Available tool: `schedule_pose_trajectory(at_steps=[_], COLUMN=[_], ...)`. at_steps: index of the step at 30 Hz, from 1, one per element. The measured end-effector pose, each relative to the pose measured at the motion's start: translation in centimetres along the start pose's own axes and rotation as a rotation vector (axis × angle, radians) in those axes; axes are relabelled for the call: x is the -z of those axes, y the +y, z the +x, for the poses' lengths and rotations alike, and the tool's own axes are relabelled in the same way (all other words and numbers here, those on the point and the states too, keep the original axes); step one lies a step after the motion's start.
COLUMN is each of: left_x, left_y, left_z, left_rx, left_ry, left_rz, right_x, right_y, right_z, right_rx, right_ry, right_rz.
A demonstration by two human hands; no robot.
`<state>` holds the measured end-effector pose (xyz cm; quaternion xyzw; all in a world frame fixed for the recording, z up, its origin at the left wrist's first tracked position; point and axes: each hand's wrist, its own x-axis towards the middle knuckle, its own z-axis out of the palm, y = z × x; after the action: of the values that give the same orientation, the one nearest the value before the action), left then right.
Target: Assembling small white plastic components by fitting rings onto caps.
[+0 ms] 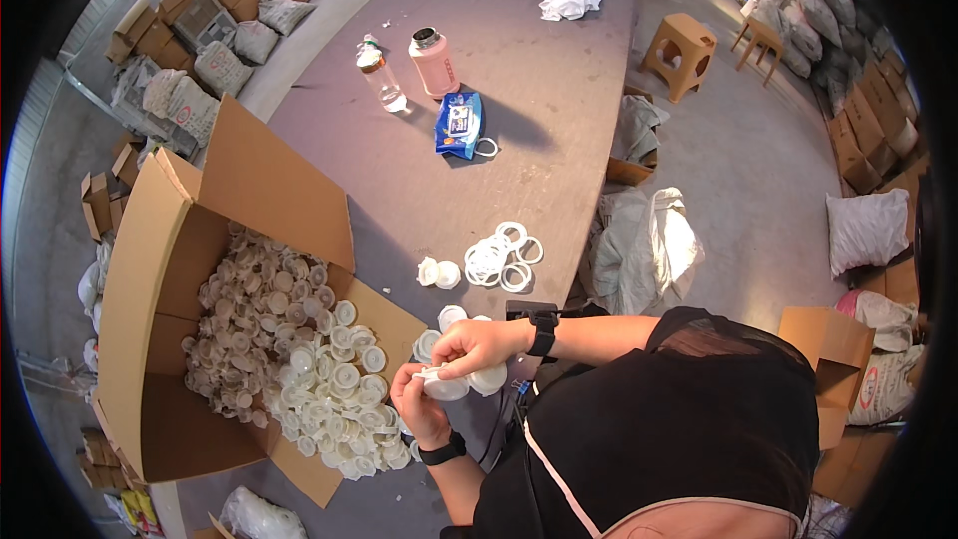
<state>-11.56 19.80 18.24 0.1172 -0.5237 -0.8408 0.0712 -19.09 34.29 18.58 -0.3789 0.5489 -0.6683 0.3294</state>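
My left hand (419,409) and my right hand (474,347) meet at the table's edge, in front of the open box. Both have their fingers closed on a round white plastic cap (446,391), the left at its near side and the right pinching its rim from above. Fingers hide part of that cap. Beside and under my right hand lie more white caps (488,380). A little farther off sit two small white caps (439,272) and a loose heap of thin white rings (487,262).
A big cardboard box (128,309) lies open toward me, white caps (344,376) spilling onto its flap. Beyond stand a clear bottle (382,85), a pink flask (434,67) and a blue wipes pack (458,127). A white sack (649,250) and plastic stools (681,57) are beside the table.
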Motion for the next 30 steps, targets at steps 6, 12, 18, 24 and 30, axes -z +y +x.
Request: schedule_pose_trajectory(at_steps=[6,12,18,24,30], left_x=[0.4,0.8,1.0,2.0,1.7], left_y=[-0.9,-1.9,-5.0,-7.0,-7.2], left_z=[0.6,0.3,0.6,1.6,2.2], left_rx=[0.153,0.170,0.151,0.133,0.078], left_ry=[-0.039,-0.033,0.032,0.152,0.177], left_rz=[-0.165,-0.408,-0.627,-0.642,-0.540], right_x=[-1.3,-0.3,-0.5,-0.8,-0.6], right_y=[2.3,3.2,4.8,6.4,8.7], right_z=[-0.2,-0.4,-0.5,-0.7,-0.6], right_rx=[-0.111,-0.183,-0.129,-0.101,-0.138], right_ry=[0.038,0.338,0.413,0.422,0.448], right_rz=[0.141,0.443,0.776,0.862,0.868])
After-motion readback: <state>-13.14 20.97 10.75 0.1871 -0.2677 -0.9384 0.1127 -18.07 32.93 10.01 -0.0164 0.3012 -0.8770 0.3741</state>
